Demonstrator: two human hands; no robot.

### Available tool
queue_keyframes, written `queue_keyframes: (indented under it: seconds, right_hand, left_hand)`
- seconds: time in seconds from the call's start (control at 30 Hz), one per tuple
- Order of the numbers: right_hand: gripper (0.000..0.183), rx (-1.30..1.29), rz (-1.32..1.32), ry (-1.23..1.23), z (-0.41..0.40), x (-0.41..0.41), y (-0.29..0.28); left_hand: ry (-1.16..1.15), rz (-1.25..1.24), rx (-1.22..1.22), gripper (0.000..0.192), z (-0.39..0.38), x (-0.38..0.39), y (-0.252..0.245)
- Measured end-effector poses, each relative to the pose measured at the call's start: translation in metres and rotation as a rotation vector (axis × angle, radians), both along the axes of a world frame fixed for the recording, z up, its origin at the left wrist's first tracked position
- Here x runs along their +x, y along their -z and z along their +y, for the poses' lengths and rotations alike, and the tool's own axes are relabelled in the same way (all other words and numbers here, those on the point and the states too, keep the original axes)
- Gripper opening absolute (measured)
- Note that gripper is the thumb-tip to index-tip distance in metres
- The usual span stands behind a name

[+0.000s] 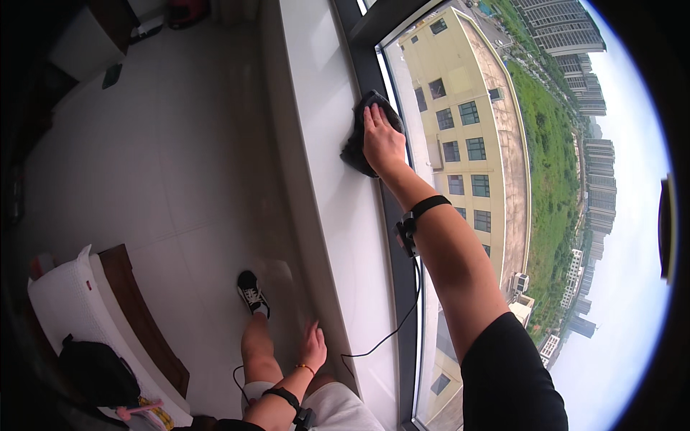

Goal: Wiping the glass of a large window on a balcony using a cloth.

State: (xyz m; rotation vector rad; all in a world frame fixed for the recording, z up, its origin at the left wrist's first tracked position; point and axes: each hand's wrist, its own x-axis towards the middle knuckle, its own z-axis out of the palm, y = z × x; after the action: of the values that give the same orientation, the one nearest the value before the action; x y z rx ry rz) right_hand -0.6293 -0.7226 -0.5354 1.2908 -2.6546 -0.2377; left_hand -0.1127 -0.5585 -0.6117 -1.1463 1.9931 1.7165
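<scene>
My right hand (384, 140) lies flat on a dark cloth (358, 145), its fingers pressing it against the dark window frame (391, 215) where the frame meets the white windowsill (329, 161). Part of the cloth spreads onto the sill; the palm hides some of it. My left hand (314, 345) is held low near my thigh, beside the sill's front face, with its fingers extended and no object visible in it. Each forearm wears a black strap with a small device, and a thin black cable (385, 339) runs from the right one across the sill.
A wooden-edged seat with a white cover (75, 291) stands at lower left, bearing a black bag (97, 372) and a pink item (139, 410). My shoe (251, 293) is on the tiled floor (188, 178). Outside the window glass are a yellow building (458, 64) and distant towers.
</scene>
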Motion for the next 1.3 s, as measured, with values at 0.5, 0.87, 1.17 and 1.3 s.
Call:
queue_keyframes:
  seconds: [0.5,0.87,1.17,1.3]
  right_hand:
    - [0.047,-0.069,-0.173,-0.23,-0.131,-0.119,0.009]
    - [0.053,-0.056,-0.076,-0.066,-0.101,-0.095,0.002]
    - [0.056,-0.055,-0.252,0.227,-0.005,0.029,0.0]
    - [0.062,-0.068,-0.213,0.374,0.057,0.099,0.008]
  left_hand:
    - [-0.239,-0.684,-0.154,0.034,-0.342,0.355,-0.008]
    - [-0.702,-0.642,0.37,0.043,-0.382,0.267,-0.101]
    - [-0.461,-0.385,0.234,0.041,-0.466,0.198,-0.083]
    - [-0.394,-0.403,0.279,0.04,-0.453,0.216,-0.071]
